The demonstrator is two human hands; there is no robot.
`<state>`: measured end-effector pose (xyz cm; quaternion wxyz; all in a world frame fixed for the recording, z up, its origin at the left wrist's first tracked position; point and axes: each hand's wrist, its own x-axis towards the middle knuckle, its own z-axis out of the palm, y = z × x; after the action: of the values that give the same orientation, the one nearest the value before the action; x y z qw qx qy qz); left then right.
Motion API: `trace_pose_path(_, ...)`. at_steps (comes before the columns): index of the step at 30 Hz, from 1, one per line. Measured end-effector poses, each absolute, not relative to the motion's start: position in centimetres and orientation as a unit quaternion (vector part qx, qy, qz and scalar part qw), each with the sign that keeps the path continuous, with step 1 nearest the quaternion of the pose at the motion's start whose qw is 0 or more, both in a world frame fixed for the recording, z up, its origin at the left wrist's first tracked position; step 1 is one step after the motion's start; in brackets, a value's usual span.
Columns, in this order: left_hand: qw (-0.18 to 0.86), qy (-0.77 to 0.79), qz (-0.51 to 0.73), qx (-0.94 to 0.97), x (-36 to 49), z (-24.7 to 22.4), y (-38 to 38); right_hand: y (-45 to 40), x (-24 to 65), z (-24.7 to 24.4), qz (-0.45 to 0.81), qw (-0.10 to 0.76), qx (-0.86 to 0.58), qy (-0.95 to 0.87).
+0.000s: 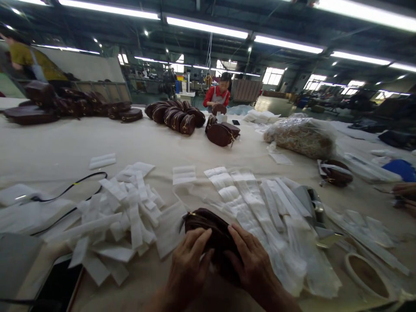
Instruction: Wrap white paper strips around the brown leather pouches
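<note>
A dark brown bag (208,219) with a zipper along its top edge lies at the near middle of the table, between both hands. My left hand (191,260) grips its left side, fingers on top and thumb toward the middle. On the right side of the same bag, my right hand (251,260) presses with its fingers over the edge and its thumb inward. Just left of the bag lies a flat white sheet (169,229), beside a heap of white foam strips (130,212). Long white wrapped strips (256,208) spread out to the right.
A tape dispenser (313,210) and tape roll (367,275) lie right. A phone (60,284) is at the near left. Brown bags (175,115) and a plastic-wrapped bundle (302,136) stand farther back. A person in red (221,93) works across the table; another person's hand (406,195) shows right.
</note>
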<state>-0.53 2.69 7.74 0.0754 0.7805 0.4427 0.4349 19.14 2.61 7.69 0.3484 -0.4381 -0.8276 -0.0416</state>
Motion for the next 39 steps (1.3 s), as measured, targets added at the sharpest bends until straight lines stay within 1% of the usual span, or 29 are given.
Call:
trace_pose_path(2,-0.008,0.422,0.367,0.829,-2.2,8.0,5.2,3.0,18.9,7.0,-0.064,0.344,-0.447,-0.824)
trace_pose_path(4,-0.044,0.377,0.325,0.866,-2.8,7.9,7.4,3.3,18.8,6.7,-0.076,0.339,-0.468,-0.812)
trace_pose_path(6,-0.050,0.353,0.319,0.878,-2.6,7.8,8.7,3.5,18.8,7.0,-0.070,0.338,-0.478,-0.808)
trace_pose_path(8,-0.048,0.355,0.333,0.872,-2.0,8.1,8.6,3.3,19.3,8.0,-0.050,0.343,-0.454,-0.821)
trace_pose_path(12,-0.076,0.357,0.379,0.850,-1.2,9.5,5.4,2.1,21.1,10.3,-0.015,0.353,-0.377,-0.856)
trace_pose_path(15,-0.107,0.388,0.390,0.828,-1.2,9.7,2.8,1.7,21.6,10.5,0.026,0.351,-0.336,-0.874)
trace_pose_path(18,-0.094,0.409,0.366,0.830,-1.3,9.4,2.0,2.1,20.4,9.6,0.045,0.344,-0.314,-0.884)
trace_pose_path(22,-0.089,0.356,0.298,0.881,-1.1,9.7,2.2,2.8,18.2,9.5,0.078,0.297,-0.292,-0.906)
trace_pose_path(25,-0.108,0.365,0.276,0.883,-1.1,9.9,2.4,3.6,18.0,10.4,0.152,0.288,-0.291,-0.900)
trace_pose_path(28,-0.151,0.376,0.257,0.877,-1.3,9.4,2.5,6.4,18.7,11.2,0.305,0.238,-0.290,-0.875)
trace_pose_path(29,-0.164,0.373,0.258,0.876,-1.3,9.1,2.6,8.0,18.7,11.3,0.334,0.228,-0.300,-0.864)
trace_pose_path(31,-0.190,0.362,0.274,0.871,-1.0,8.7,2.8,11.9,18.0,10.9,0.318,0.219,-0.352,-0.853)
trace_pose_path(33,-0.211,0.362,0.296,0.858,-0.6,8.5,3.2,16.3,16.0,10.0,0.224,0.198,-0.428,-0.853)
trace_pose_path(34,-0.218,0.366,0.306,0.851,-0.4,8.4,3.3,18.3,14.6,9.3,0.204,0.189,-0.440,-0.854)
trace_pose_path(37,-0.231,0.371,0.326,0.838,0.0,8.2,3.6,22.8,10.1,7.3,0.183,0.168,-0.426,-0.870)
trace_pose_path(39,-0.246,0.379,0.331,0.829,0.1,7.8,3.7,24.2,7.4,6.2,0.181,0.153,-0.405,-0.883)
